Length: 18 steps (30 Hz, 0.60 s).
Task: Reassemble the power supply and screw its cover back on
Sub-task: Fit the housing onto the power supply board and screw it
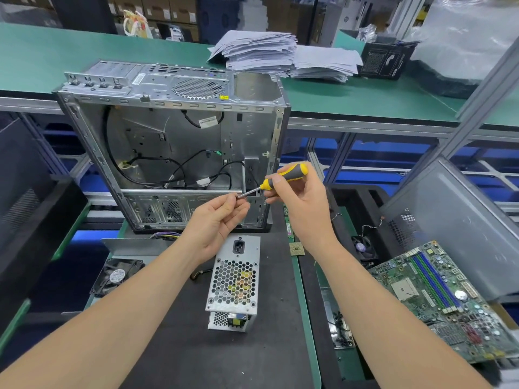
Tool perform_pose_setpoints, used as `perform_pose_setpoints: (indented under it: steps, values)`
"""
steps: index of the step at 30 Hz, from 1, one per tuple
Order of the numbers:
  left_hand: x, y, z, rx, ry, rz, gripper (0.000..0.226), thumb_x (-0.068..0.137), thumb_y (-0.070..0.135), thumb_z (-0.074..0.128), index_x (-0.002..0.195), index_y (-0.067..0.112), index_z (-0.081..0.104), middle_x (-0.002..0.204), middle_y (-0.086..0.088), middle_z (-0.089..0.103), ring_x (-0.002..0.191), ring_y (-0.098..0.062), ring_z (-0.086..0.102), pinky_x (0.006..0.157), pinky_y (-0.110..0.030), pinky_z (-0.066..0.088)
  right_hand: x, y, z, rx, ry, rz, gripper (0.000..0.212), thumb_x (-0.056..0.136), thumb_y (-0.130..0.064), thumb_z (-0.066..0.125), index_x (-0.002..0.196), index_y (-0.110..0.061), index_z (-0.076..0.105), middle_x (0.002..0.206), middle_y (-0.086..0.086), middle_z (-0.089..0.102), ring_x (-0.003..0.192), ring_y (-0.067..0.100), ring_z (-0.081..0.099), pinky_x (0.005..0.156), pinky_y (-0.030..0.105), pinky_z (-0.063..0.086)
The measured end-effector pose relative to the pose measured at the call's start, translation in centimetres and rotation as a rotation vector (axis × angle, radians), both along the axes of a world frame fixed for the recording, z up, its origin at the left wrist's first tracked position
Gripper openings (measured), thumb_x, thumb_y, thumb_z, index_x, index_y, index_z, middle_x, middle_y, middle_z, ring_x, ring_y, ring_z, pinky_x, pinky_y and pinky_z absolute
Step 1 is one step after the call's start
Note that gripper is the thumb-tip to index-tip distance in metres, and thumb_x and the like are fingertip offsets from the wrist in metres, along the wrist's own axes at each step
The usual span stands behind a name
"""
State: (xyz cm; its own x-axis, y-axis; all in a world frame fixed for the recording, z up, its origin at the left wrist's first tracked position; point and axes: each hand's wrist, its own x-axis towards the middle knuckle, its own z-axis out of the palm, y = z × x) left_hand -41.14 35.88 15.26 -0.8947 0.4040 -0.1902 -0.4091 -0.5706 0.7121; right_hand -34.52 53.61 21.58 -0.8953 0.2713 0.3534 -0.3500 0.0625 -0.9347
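The silver power supply [234, 282] stands on end on the black mat [196, 346], its honeycomb grille and power socket facing up. Above it, my right hand [300, 206] grips a screwdriver [283, 178] by its yellow and grey handle, shaft pointing left and down. My left hand [216, 220] is palm up, with thumb and fingertips pinched at the shaft's tip; whether a screw sits between them is too small to tell.
An emptied computer case [174, 141] stands open behind the hands with loose black cables inside. A fan [118, 276] lies at the left, a motherboard [446, 299] at the right, a small chip [297, 249] near the mat's edge. Paper stacks [280, 51] sit on the far green bench.
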Motion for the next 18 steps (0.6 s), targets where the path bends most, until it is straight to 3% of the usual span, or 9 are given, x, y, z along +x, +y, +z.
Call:
perform_pose_setpoints:
  steps: [5,9,13,15,18]
  values:
    - [0.4,-0.1,0.1,-0.06,-0.011,-0.085,0.029,0.087,0.016,0.075,0.109,-0.001,0.072,0.107,-0.018,0.076,0.103,-0.025,0.076,0.081,-0.026,0.061,-0.3,-0.1,-0.3,-0.035,-0.012,0.01,0.011,0.105,-0.018,0.064,0.111,-0.009,0.061,0.099,0.015,0.077,0.088,0.036,0.075,0.075,0.04,0.064]
    - [0.3,-0.7,0.1,-0.07,0.002,-0.116,0.03,0.089,0.028,0.075,0.106,0.004,0.079,0.117,-0.023,0.074,0.115,-0.033,0.072,0.086,-0.03,0.061,-0.4,-0.1,-0.5,-0.023,-0.008,-0.019,0.006,0.105,-0.023,0.064,0.108,-0.018,0.063,0.097,0.012,0.078,0.085,0.034,0.076,0.074,0.042,0.064]
    - [0.3,-1.5,0.1,-0.101,-0.018,-0.123,0.045,0.101,0.036,0.062,0.123,-0.002,0.067,0.12,-0.025,0.072,0.115,-0.036,0.071,0.085,-0.033,0.061,-0.3,-0.2,-0.5,-0.013,-0.013,-0.033,0.006,0.105,-0.024,0.064,0.107,-0.019,0.063,0.096,0.012,0.078,0.082,0.032,0.076,0.072,0.041,0.064]
    - [0.4,-1.9,0.1,-0.29,0.068,-0.039,0.035,0.105,0.032,0.058,0.118,0.002,0.071,0.111,-0.019,0.077,0.107,-0.033,0.074,0.079,-0.03,0.062,-0.2,-0.4,-0.6,-0.009,-0.03,-0.038,0.008,0.104,-0.025,0.064,0.107,-0.017,0.064,0.094,0.012,0.077,0.078,0.031,0.075,0.069,0.039,0.063]
    - [1.0,-2.9,-0.4,-0.743,0.266,0.075,0.016,0.101,0.029,0.064,0.103,0.019,0.077,0.1,-0.004,0.077,0.091,-0.021,0.07,0.072,-0.029,0.057,0.1,-0.7,-0.7,0.041,-0.061,-0.028,0.011,0.102,-0.029,0.064,0.105,-0.018,0.064,0.089,0.011,0.076,0.072,0.029,0.073,0.065,0.037,0.061]
